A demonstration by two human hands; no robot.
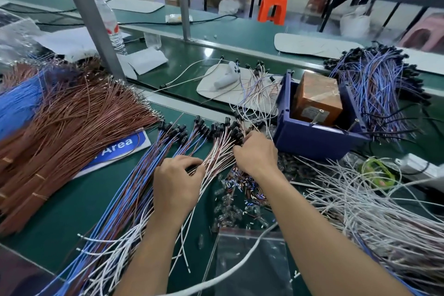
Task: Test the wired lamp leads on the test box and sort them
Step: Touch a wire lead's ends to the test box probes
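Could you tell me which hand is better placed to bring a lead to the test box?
Probably the right hand: it pinches the leads by their socket ends, beside the test box; the left hand rests mid-wire.

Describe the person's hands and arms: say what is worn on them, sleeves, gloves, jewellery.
The left hand and right hand are bare: no gloves, and no ring shows on the visible fingers. The left forearm and right forearm are uncovered down to the frame's lower edge, with no sleeve, watch, bracelet or marking in view.
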